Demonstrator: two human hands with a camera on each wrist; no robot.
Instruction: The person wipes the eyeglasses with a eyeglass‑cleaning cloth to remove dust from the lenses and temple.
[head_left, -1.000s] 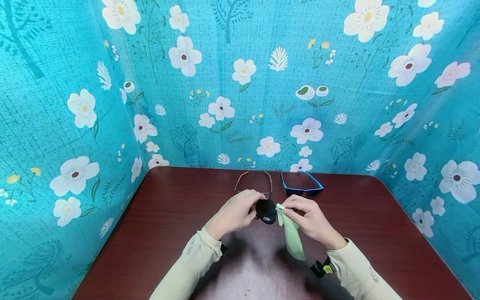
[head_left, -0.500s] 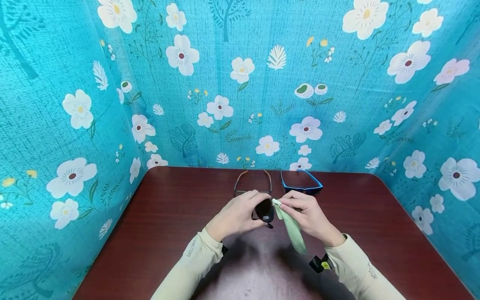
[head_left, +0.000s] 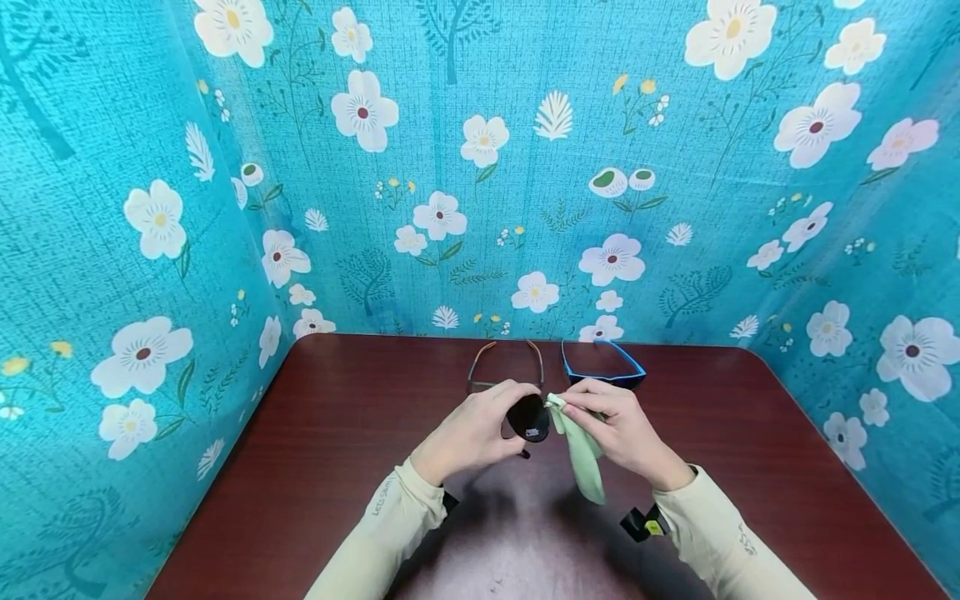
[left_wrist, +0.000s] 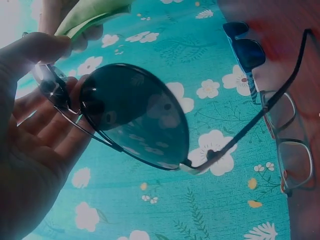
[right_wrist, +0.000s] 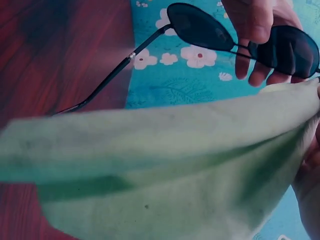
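Observation:
A pair of dark-lensed sunglasses with a thin black frame is held above the table by my left hand, its thumb and fingers pinching one lens from both faces. In the right wrist view the other lens is uncovered and a black temple stretches down to the left. My right hand pinches a bunched corner of a light green cloth right at the sunglasses' edge. The rest of the cloth hangs below the fingers and fills much of the right wrist view.
Behind the hands, eyeglasses with brownish temples and blue-framed sunglasses lie with temples unfolded near the far edge of the dark red table. A turquoise flowered curtain encloses the back and both sides.
The sunglasses have tilted and turned slightly in my left hand, its thumb shifting lower. My right hand has moved a little left and up, and the hanging cloth has swung.

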